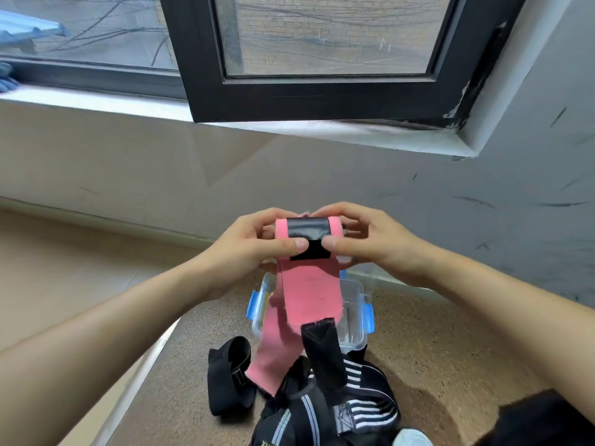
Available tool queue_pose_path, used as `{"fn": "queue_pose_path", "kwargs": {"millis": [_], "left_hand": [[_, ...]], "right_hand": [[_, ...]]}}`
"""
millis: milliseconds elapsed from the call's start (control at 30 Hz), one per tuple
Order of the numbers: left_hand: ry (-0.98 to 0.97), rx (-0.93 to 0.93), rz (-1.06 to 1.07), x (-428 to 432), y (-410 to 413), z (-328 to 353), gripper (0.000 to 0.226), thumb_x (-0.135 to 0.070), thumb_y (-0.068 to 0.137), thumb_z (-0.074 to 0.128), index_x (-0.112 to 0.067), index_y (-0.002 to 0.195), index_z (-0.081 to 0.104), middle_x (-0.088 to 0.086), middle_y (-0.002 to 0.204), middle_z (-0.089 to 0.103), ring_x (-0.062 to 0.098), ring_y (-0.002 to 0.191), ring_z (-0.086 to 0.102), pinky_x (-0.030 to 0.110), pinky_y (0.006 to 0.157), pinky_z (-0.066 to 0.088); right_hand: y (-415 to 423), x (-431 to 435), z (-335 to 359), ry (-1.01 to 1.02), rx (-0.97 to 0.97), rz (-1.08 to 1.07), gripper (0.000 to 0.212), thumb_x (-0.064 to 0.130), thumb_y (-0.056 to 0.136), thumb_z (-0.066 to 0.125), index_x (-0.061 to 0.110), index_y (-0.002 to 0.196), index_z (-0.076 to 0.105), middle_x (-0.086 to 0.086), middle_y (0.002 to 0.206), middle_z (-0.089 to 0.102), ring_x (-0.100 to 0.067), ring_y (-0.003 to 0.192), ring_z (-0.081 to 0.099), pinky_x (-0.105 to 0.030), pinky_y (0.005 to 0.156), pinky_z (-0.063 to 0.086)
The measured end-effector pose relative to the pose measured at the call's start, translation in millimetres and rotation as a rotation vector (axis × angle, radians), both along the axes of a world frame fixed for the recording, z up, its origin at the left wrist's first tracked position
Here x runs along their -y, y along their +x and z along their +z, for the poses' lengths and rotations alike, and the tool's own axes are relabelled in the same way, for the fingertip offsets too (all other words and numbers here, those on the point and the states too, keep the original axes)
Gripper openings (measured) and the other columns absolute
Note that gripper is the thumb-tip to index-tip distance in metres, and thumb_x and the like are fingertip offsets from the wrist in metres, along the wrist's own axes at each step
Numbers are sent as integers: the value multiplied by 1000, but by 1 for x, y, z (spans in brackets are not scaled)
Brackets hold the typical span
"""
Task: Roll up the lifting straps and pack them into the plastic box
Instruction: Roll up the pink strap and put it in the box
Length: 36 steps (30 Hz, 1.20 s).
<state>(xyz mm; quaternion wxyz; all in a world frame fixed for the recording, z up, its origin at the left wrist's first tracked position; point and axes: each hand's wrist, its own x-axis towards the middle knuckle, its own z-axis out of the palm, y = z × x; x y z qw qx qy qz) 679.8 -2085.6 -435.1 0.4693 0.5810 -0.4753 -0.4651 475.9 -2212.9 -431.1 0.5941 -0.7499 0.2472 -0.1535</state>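
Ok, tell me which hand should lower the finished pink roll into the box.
Probably right: both hands hold the pink strap, but the right hand sits more directly above the plastic box.

single head cam, looks forward and down, close on both hands, window [322, 53] and floor [434, 342] beyond.

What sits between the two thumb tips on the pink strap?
In the head view, a black hook-and-loop patch on the pink strap fills the gap between the left hand thumb and the right hand thumb.
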Motion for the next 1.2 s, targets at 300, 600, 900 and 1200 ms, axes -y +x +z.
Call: {"fn": "queue_pose_path", "kwargs": {"millis": [300,600,900,1200], "left_hand": [[-44,-3,-11,-1,1,-5,47,-2,84,77,-13,128,65,11,114,75,14,95,73,22,75,57],[126,67,-22,-1,3,-3,50,-49,80,72,-31,126,64,9,117,74,26,105,73,44,78,60],[84,-51,6,-2,0,-2,52,-35,82,78,-28,131,63,4,114,77,21,95,76,31,64,60],[-18,24,21,-1,6,-11,55,-23,74,83,-25,125,62,14,107,72,20,83,71,28,59,55]], "right_hand": [[-2,-2,4,124,-86,42,41,35,88,69,22,126,66,-18,113,70,-22,89,69,-39,72,62],[0,0,-6,-11,59,-66,42,14,85,81,22,123,66,-31,118,63,-27,91,66,-40,69,61],[3,-4,-12,-99,135,-124,61,2,80,83,24,131,60,-14,120,63,-22,95,62,-51,81,62],[0,-4,-6,253,-35,47,49,39,86,67,23,133,62,-6,123,69,-23,102,70,-39,67,63]]}}
